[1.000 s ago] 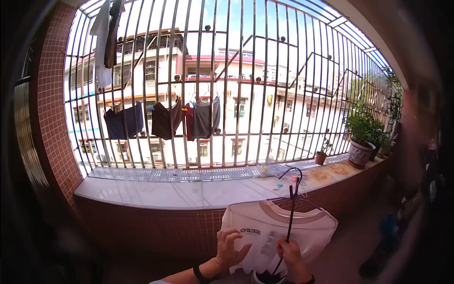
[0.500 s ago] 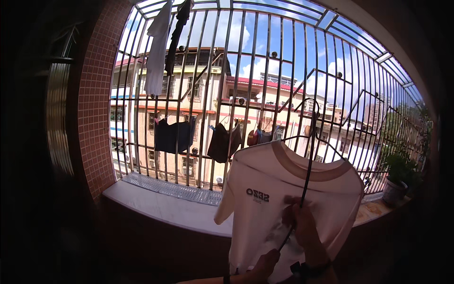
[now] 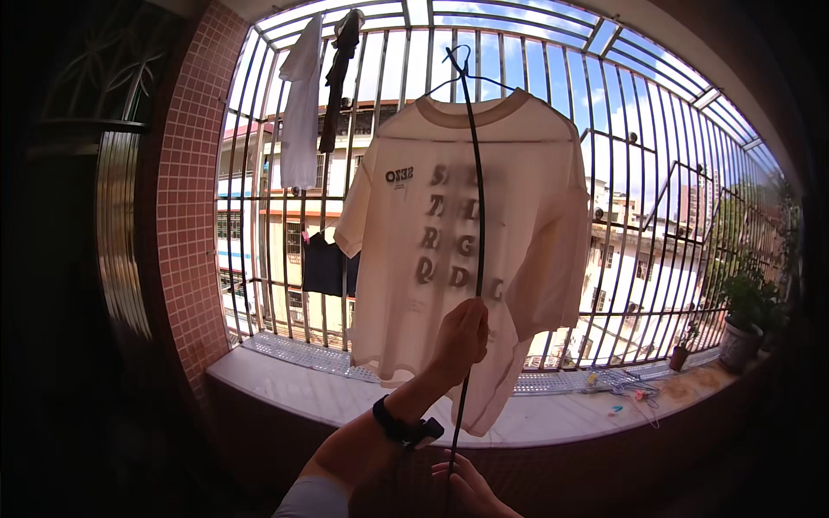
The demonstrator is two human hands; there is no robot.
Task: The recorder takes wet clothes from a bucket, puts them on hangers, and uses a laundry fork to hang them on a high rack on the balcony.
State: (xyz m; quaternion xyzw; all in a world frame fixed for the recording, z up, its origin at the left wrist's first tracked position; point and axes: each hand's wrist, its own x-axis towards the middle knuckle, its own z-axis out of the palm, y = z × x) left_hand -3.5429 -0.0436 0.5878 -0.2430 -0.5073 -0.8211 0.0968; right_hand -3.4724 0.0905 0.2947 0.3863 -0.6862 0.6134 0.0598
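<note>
A cream T-shirt (image 3: 397,233) with a tan collar and dark lettering hangs on a thin dark hanger (image 3: 440,85). A long black pole (image 3: 477,186) runs up in front of the shirt to the hanger, its tip close to the hook. My left hand (image 3: 466,332), a dark watch (image 3: 406,425) on its wrist, is closed around the pole near the shirt's lower part. Farther down, my right hand (image 3: 466,483) is at the lower pole with its fingers apart and loose; part of it is cut off by the lower edge.
Metal window bars (image 3: 635,198) curve across the view behind the shirt. White and dark garments (image 3: 300,112) hang at upper left. A pale ledge (image 3: 285,380) below holds small coloured items (image 3: 626,384) and potted plants (image 3: 743,319) at right. A tiled pillar (image 3: 186,173) stands left.
The shirt and hanger have risen and shifted left. My left hand has moved up and now grips the pole above my right hand, which has dropped low.
</note>
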